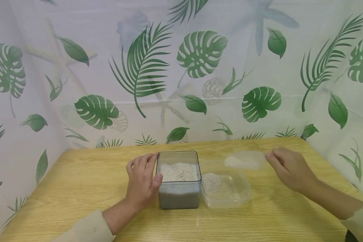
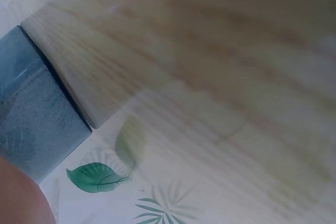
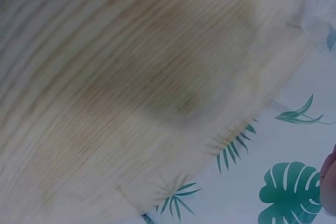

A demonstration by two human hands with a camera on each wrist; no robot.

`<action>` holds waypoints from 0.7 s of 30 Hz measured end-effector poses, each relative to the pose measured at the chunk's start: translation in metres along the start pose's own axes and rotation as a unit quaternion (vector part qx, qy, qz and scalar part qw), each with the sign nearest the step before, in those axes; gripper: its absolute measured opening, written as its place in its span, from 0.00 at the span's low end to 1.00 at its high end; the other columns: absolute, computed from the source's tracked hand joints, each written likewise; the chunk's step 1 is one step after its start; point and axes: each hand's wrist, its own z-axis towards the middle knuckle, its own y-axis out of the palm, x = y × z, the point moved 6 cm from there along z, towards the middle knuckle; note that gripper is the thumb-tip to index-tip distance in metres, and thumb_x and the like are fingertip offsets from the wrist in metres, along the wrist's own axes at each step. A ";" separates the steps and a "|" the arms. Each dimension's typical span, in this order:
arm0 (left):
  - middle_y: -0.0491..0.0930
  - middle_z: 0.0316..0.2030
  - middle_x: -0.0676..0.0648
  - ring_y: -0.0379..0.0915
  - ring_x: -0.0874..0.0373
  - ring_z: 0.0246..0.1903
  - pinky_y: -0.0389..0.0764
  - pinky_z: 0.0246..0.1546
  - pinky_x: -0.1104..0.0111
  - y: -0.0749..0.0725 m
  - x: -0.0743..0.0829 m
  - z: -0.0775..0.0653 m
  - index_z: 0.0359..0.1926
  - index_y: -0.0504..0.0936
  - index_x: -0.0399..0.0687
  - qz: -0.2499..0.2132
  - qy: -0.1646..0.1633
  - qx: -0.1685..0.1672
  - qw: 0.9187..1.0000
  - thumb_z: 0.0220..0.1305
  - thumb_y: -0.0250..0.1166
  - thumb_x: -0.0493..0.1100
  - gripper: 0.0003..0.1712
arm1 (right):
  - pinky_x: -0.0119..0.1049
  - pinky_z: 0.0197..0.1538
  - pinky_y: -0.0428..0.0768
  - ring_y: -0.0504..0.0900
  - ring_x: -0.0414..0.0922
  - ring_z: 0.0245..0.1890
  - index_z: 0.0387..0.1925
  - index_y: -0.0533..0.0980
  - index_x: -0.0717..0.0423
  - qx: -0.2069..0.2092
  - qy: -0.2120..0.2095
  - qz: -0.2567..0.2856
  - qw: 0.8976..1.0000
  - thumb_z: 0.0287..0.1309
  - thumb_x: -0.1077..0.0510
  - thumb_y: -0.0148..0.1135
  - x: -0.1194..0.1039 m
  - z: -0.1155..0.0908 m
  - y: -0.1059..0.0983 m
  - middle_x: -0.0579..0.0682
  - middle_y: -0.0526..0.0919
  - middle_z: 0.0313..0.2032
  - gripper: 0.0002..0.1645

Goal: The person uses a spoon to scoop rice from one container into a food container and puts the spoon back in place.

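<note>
A square grey see-through box (image 1: 179,196) of white rice (image 1: 179,171) stands near the middle of the table. My left hand (image 1: 143,176) holds it at its left side, the thumb near the front corner and the fingers toward the back. The left wrist view shows the box's wall (image 2: 42,108) at its left edge. To the right, my right hand (image 1: 291,168) grips the handle end of a translucent scoop (image 1: 246,159), blurred, above a clear plastic tub (image 1: 243,196). A small heap of rice (image 1: 211,184) lies in the tub's left part. Whether the scoop carries rice is unclear.
The wood-grain table (image 1: 87,181) runs back to a white curtain (image 1: 169,111) printed with green leaves, which also encloses both sides. The grey box and the clear tub stand side by side, nearly touching.
</note>
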 end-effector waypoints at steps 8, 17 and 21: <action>0.75 0.53 0.35 0.65 0.42 0.54 0.51 0.55 0.40 0.000 0.000 -0.001 0.62 0.75 0.32 0.003 -0.003 -0.002 1.000 0.74 0.28 0.66 0.47 | 0.28 0.30 0.59 0.58 0.33 0.25 0.14 0.59 0.42 -0.031 -0.025 -0.049 0.998 0.64 0.62 0.60 0.007 -0.006 0.000 0.35 0.57 0.17 0.28; 0.74 0.54 0.34 0.65 0.41 0.54 0.51 0.55 0.39 0.000 0.001 -0.001 0.62 0.75 0.32 -0.003 -0.004 -0.007 1.000 0.74 0.37 0.60 0.39 | 0.26 0.33 0.56 0.57 0.34 0.27 0.15 0.57 0.41 -0.019 -0.073 -0.074 0.994 0.58 0.63 0.64 0.005 -0.003 -0.004 0.34 0.56 0.18 0.28; 0.75 0.53 0.34 0.65 0.41 0.53 0.52 0.53 0.40 0.001 0.000 -0.002 0.61 0.75 0.31 0.003 0.001 0.000 1.000 0.74 0.35 0.61 0.41 | 0.29 0.37 0.60 0.62 0.36 0.28 0.16 0.62 0.41 -0.009 -0.131 -0.082 0.988 0.62 0.57 0.60 -0.001 0.001 -0.005 0.34 0.60 0.20 0.23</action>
